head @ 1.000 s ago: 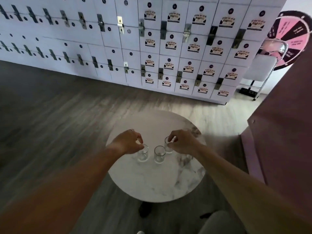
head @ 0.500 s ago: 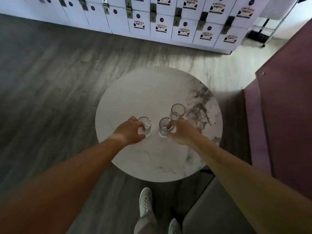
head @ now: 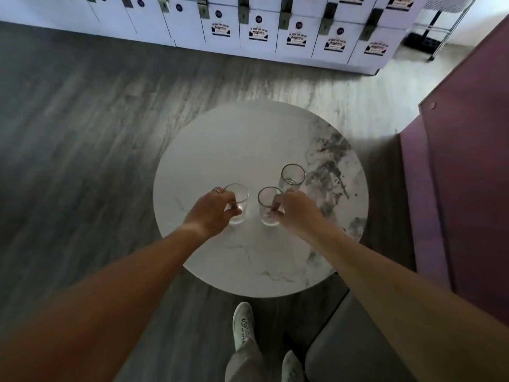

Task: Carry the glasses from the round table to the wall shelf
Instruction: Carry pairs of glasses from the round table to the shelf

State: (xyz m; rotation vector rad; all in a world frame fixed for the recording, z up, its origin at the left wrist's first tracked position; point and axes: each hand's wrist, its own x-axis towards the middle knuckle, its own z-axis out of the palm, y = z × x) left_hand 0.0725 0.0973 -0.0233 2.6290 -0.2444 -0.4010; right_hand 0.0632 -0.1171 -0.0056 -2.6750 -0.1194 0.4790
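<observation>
Since half a second ago little has shifted: both hands have stayed on the same two glasses, and the third has not moved. The left hand (head: 213,213) has its fingers and thumb curled round the left glass (head: 237,203), and the right hand (head: 296,212) grips the middle glass (head: 268,206) from its right side; both glasses appear to stand on the round marble counter (head: 220,150), though whether their bases have left it cannot be told. The third glass (head: 292,176) stands free just beyond the right hand, very near its knuckles. That closeness looks like the main risk: if the right hand lifts with a swing outward or forward, it could knock the free glass over or toward the counter's edge. The two held glasses sit close together, so raising them unevenly might clink them against each other. Smooth clear glass gripped by the side can slip if the hold is light. The person's shoe (head: 243,325) is near the counter's base, so a hasty turn toward the shelf, which is not in view, could jolt the counter and topple the glass left behind.
</observation>
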